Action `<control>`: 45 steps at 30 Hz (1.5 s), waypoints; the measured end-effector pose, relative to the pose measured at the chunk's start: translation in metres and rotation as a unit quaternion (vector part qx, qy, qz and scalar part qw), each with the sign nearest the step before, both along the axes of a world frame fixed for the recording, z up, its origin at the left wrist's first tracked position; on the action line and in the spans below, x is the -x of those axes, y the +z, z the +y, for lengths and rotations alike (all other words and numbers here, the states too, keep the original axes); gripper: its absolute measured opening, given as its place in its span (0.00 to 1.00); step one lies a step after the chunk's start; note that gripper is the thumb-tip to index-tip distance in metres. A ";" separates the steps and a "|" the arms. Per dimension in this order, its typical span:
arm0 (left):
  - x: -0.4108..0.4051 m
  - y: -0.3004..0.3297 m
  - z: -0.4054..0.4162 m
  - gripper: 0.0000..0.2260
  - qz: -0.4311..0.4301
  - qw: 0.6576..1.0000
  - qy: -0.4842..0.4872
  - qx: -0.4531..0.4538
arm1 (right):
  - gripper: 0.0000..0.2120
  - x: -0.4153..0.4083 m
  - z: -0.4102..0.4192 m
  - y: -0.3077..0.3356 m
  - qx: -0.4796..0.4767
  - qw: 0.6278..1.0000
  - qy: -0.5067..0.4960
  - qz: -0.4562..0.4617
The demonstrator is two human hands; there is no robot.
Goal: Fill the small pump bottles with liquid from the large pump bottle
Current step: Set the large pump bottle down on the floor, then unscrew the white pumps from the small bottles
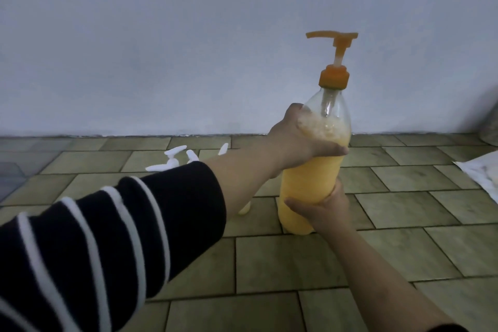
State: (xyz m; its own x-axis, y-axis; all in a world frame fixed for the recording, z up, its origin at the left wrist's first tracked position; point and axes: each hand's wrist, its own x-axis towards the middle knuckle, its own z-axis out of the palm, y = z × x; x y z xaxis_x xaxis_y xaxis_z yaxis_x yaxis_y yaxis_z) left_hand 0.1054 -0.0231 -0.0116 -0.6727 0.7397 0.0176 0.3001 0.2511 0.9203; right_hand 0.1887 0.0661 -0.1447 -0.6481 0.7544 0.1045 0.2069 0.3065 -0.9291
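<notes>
Both hands are clamped on the large pump bottle, one above the other. Left hand wraps the shoulder of the bottle from the left side, thumb lying across the front just where the foam line sits; its forearm runs back into a dark sleeve with white stripes. Right hand grips the lower body from the near side, fingers curled round the front and thumb up along the right edge.

That bottle stands upright, its base at or very near the tiled floor; whether it actually touches cannot be told. It is clear plastic, filled with yellow-orange liquid up to the shoulder, with pale froth on top and an empty neck. An orange pump head caps it, raised on its stem, spout pointing left.

Behind the left forearm, near the foot of the pale wall, several white pump tops of the small bottles show; the bottles themselves are mostly hidden by the arm. A bit of one pale bottle peeks out beneath the forearm, just left of the big bottle. At the far right edge lies a white bag or cloth, partly cut off.
</notes>
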 end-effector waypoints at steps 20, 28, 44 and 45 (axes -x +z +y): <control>0.007 0.022 -0.162 0.17 0.066 0.980 0.136 -0.130 | 0.53 -0.024 -0.018 -0.011 0.066 0.996 0.023 -0.063; -0.032 -0.083 -0.255 0.11 0.044 0.916 0.353 -0.184 | 0.21 -0.060 -0.097 -0.025 0.021 0.989 -0.137 0.050; -0.048 -0.160 -0.164 0.32 0.123 0.965 0.230 0.042 | 0.14 0.058 -0.135 0.030 0.010 0.978 0.208 0.010; -0.047 -0.161 -0.162 0.32 0.127 0.963 0.234 0.046 | 0.11 0.060 -0.135 0.030 0.004 0.978 0.207 0.009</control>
